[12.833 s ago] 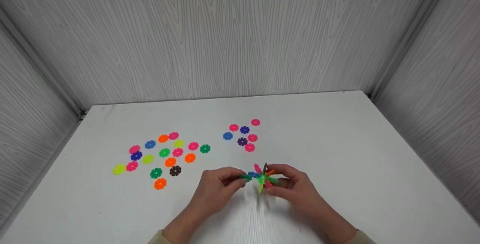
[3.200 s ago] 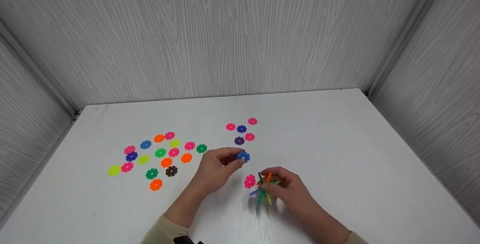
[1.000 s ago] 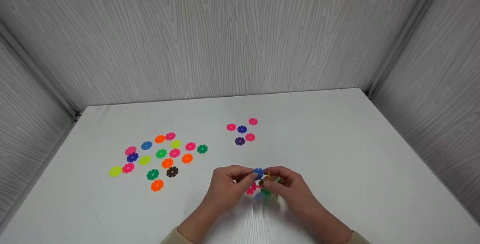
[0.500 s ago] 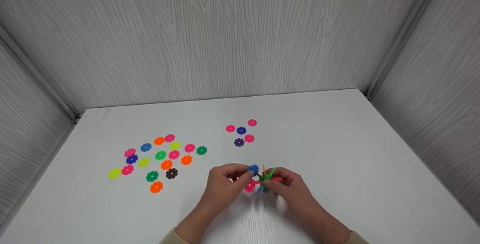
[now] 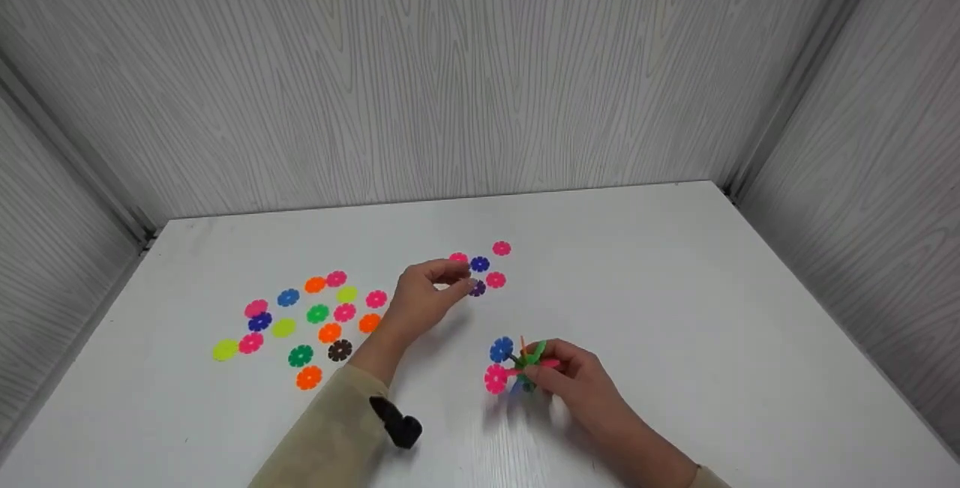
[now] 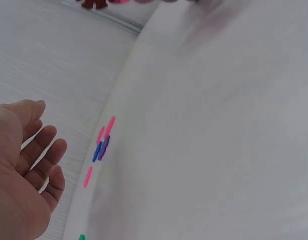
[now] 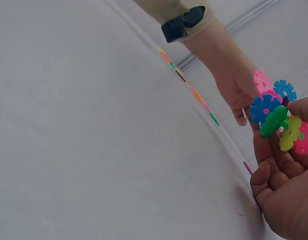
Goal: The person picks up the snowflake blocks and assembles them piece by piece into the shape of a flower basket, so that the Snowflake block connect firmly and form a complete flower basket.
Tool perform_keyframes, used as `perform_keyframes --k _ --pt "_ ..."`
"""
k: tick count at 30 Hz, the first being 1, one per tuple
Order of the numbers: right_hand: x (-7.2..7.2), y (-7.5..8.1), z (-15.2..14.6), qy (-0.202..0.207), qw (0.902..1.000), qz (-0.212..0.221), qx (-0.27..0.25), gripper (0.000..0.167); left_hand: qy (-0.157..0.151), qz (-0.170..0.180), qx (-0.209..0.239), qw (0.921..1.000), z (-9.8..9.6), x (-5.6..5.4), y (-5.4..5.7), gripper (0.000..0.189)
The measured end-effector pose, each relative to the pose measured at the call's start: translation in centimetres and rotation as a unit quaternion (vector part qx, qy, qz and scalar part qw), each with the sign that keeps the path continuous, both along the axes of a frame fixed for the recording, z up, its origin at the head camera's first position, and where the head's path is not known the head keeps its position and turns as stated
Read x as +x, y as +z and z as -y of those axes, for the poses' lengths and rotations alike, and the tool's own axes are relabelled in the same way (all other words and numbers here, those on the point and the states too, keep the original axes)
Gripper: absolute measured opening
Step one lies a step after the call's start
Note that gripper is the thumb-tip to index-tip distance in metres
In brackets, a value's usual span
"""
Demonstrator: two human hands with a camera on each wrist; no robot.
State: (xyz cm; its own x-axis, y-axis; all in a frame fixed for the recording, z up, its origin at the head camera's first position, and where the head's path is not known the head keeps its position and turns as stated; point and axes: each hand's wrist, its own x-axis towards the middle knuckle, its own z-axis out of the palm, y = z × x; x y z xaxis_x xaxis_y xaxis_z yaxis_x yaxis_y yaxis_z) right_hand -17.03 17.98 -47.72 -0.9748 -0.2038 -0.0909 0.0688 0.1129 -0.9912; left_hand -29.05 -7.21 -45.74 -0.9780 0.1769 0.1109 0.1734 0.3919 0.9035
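In the head view my left hand [image 5: 427,297] reaches over the table beside a small group of notched plastic discs. Its thumb and fingers are apart and loosely bent; the left wrist view shows nothing in the hand [image 6: 21,175]. Closest to its fingertips is a purple disc [image 5: 478,288], with a dark blue disc [image 5: 480,264] and pink discs [image 5: 496,279] around it. Nearer the front, my right hand [image 5: 574,379] pinches a cluster of interlocked discs [image 7: 275,121]. A blue disc [image 5: 501,349] and a pink disc [image 5: 496,379] stick out on its left side.
A larger spread of loose discs [image 5: 318,313] in pink, orange, green, yellow, blue and brown lies flat on the left of the white table [image 5: 637,263]. Wood-grain panels [image 5: 450,83] stand behind and at both sides. A black strap [image 5: 397,423] hangs at my left sleeve.
My left hand has let go of the blue disc, which now sits on the cluster, and has moved forward to the small group. The right hand keeps the cluster in nearly the same place.
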Motion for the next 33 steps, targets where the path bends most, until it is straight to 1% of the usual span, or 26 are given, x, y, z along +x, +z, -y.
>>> perform_keyframes --k 3,5,7,14,19,22,25,30,33 --pt "0.2 0.0 0.2 0.004 1.0000 0.003 0.000 0.027 -0.005 0.046 -0.027 0.9986 0.0 -1.3 -0.6 0.035" --pt "0.2 0.0 0.3 0.006 0.9999 0.009 0.003 0.028 -0.004 0.062 -0.043 0.9971 0.0 -1.8 -1.0 0.036" --pt "0.3 0.0 0.3 0.007 0.9999 0.012 0.004 0.028 -0.001 0.070 -0.054 0.9961 -0.1 -2.0 -1.1 0.037" --pt "0.3 0.1 0.3 0.010 0.9998 0.009 0.013 0.028 -0.011 0.054 -0.084 0.9949 -0.5 -2.4 -1.5 0.037" --pt "0.2 0.2 0.3 0.015 0.9998 0.006 0.014 0.028 -0.014 0.050 -0.104 0.9932 -1.0 -2.4 -1.5 0.039" --pt "0.2 0.1 0.3 0.014 0.9998 0.005 0.014 0.028 -0.024 0.050 -0.110 0.9924 -1.2 -2.1 -1.4 0.042" --pt "0.2 0.0 0.3 0.010 0.9999 0.005 0.012 0.027 -0.038 0.049 -0.105 0.9925 -1.3 -1.4 -1.3 0.045" --pt "0.2 0.1 0.3 0.012 0.9996 -0.004 0.026 0.027 -0.049 0.054 -0.075 0.9945 -1.0 0.6 -0.9 0.034" --pt "0.1 0.1 0.2 0.011 0.9993 -0.001 0.036 0.029 -0.048 0.053 -0.039 0.9967 -0.7 2.0 -0.3 0.032"
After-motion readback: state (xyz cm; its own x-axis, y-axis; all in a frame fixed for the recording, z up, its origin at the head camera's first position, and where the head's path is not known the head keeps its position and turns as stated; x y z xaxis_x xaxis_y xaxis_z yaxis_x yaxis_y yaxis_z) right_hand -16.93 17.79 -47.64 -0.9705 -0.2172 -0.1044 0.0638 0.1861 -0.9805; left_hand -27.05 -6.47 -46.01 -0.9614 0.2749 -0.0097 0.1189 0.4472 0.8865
